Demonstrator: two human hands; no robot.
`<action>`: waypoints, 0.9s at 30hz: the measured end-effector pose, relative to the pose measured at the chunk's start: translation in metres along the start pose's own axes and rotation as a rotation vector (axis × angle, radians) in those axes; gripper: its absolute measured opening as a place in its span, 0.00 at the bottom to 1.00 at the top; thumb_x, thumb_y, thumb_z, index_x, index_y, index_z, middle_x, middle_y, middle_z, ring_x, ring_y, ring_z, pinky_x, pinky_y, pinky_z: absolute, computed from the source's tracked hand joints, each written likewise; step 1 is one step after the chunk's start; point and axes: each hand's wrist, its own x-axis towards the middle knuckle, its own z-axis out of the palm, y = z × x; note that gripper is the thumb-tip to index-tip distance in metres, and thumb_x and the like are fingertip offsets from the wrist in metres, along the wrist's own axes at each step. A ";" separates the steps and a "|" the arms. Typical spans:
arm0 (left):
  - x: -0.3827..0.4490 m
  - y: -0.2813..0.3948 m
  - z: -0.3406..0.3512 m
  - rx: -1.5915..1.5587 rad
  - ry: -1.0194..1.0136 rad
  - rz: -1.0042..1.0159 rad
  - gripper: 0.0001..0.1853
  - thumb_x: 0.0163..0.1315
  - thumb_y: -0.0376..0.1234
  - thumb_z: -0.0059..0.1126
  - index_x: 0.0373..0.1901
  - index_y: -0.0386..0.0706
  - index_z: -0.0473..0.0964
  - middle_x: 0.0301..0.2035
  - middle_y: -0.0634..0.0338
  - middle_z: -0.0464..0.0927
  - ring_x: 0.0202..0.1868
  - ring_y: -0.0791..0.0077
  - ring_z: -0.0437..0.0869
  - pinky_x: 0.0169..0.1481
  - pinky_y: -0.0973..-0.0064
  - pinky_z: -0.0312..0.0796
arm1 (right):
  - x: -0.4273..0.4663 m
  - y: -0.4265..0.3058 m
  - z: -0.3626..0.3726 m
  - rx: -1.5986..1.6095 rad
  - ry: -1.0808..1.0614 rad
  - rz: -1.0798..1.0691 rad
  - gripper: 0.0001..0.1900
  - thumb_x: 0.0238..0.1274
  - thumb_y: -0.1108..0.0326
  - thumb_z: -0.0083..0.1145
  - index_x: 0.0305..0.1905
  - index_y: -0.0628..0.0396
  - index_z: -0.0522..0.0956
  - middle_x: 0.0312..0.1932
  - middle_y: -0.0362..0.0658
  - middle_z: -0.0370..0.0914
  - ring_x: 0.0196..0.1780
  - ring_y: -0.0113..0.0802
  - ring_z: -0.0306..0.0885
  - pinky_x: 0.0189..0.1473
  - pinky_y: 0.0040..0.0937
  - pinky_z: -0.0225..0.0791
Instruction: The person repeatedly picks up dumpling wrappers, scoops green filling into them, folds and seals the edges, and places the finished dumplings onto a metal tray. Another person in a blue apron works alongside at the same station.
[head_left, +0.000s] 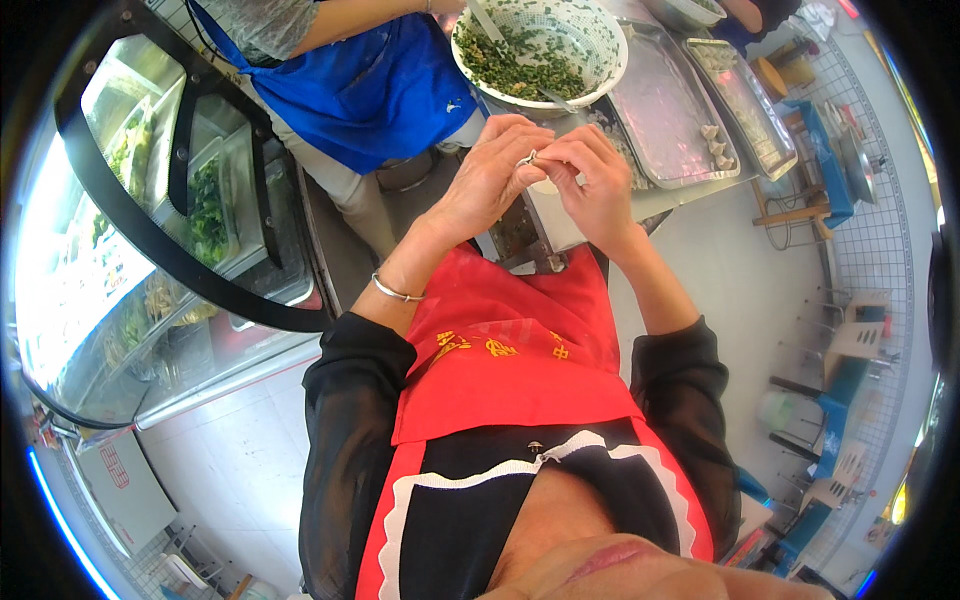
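Observation:
Between the fingertips of my left hand (491, 169) and my right hand (592, 180) is a small folded dumpling (529, 158), mostly hidden by the fingers. Both hands are raised in front of the red apron, near the table edge. Just beyond them stands a large white bowl (613, 60) of chopped green filling (517, 64), with a light-coloured utensil and a metal one in it. Right of the bowl lies a metal tray (652, 97) with several dumplings (716, 146) at its right side. A pale round wrapper (547, 187) appears on the table below my hands.
A second metal tray (750, 112) holds rows of dumplings. Across the table corner stands a co-worker in a blue apron (367, 90). A glass display case (247, 225) with greens is at the left. Chairs and tables (855, 341) line the right.

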 end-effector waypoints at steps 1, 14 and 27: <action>0.001 0.000 -0.001 0.040 -0.001 0.021 0.19 0.66 0.43 0.53 0.48 0.36 0.74 0.45 0.53 0.77 0.52 0.54 0.71 0.57 0.62 0.67 | -0.001 0.000 0.000 0.019 0.008 0.015 0.06 0.50 0.76 0.65 0.31 0.57 0.77 0.27 0.43 0.75 0.32 0.43 0.73 0.33 0.35 0.68; -0.014 0.022 0.016 -0.681 0.226 -0.542 0.25 0.77 0.45 0.33 0.36 0.35 0.76 0.31 0.62 0.78 0.35 0.81 0.74 0.44 0.79 0.67 | -0.007 -0.003 -0.003 0.594 -0.214 0.459 0.21 0.75 0.54 0.42 0.59 0.59 0.71 0.45 0.36 0.71 0.43 0.19 0.65 0.43 0.21 0.62; -0.010 0.032 0.043 -0.894 0.371 -0.623 0.22 0.76 0.42 0.39 0.35 0.34 0.77 0.39 0.65 0.77 0.40 0.83 0.72 0.45 0.81 0.65 | -0.015 -0.006 0.010 0.854 -0.160 0.548 0.16 0.74 0.60 0.35 0.46 0.60 0.72 0.39 0.37 0.72 0.42 0.24 0.67 0.46 0.23 0.62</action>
